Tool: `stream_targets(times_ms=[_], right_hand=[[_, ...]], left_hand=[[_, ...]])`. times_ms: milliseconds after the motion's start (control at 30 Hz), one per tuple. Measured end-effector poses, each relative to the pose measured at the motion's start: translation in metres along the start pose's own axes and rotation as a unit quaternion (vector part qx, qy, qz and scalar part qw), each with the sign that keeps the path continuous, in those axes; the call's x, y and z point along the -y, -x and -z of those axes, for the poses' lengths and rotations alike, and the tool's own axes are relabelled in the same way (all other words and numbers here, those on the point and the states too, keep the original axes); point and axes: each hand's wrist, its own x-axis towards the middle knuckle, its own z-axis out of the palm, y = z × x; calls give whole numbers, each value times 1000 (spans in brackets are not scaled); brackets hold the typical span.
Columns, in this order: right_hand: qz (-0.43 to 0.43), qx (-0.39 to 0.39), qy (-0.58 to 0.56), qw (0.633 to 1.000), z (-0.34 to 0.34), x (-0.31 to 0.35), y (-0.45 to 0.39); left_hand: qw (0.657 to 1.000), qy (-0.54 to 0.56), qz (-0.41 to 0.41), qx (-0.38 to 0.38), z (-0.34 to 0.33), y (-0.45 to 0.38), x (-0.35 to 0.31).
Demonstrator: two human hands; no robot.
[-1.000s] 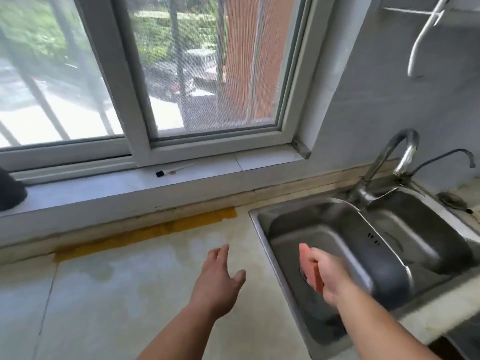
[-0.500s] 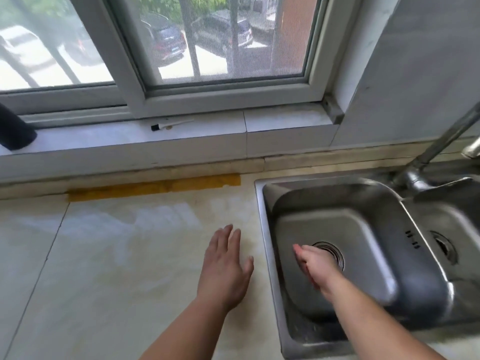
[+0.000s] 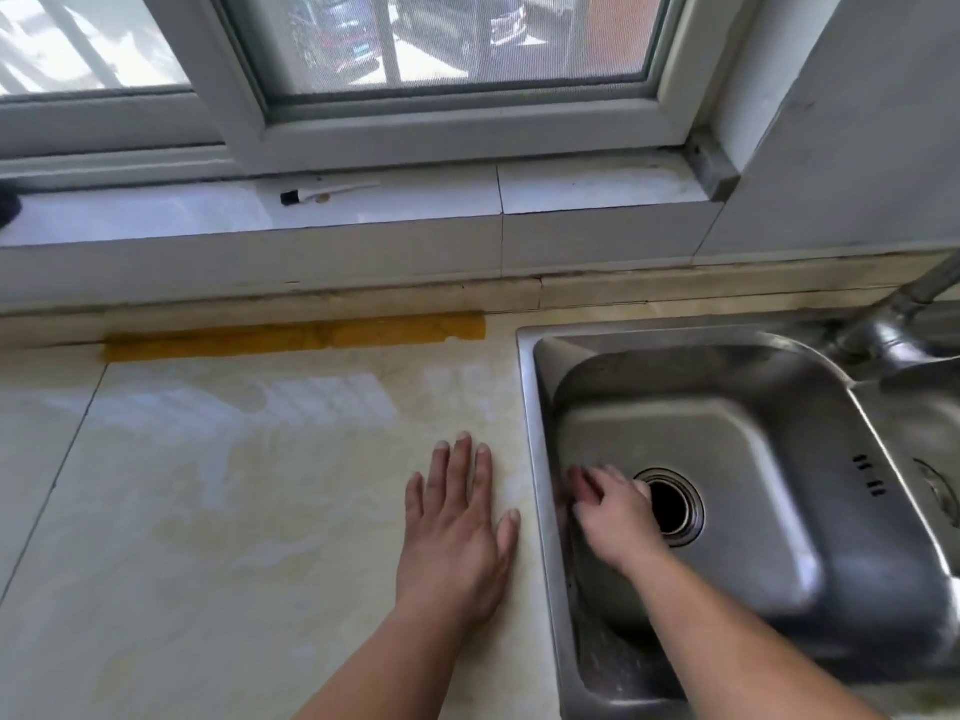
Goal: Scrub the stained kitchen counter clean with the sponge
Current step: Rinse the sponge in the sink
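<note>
Holding the small pink sponge low inside the shiny steel sink, my right hand grips it; my left hand lies flat on the stained pale bench, probably to steady me.

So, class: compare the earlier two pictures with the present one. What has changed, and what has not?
The right hand has carried the pink sponge down from above the sink into its basin, beside the drain. The left hand has lowered, flat, to the counter. The yellow strip and small brush stay put.
</note>
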Motion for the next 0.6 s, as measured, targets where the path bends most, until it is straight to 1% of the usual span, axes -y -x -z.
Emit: stream_targets(times_ms=[100,233,433,500,600], right_hand=[[31,-6,35,999,-9,-12,-5],[62,6,75,995,-25,-24,-8],[62,-77,43,994,-26,-17,-19],[62,-66,46,995,-26,-16,-22],[59,-22,65,996,-30,-18,-25]], left_hand=[[1000,-7,1,3,-1,-1,-2],[1000,-8,6,7,-1,0,-4],[1000,-11,10,13,-1,-1,-4],[1000,-12,9,16,-1,-1,-4],[1000,-11,7,13,-1,-1,-4]])
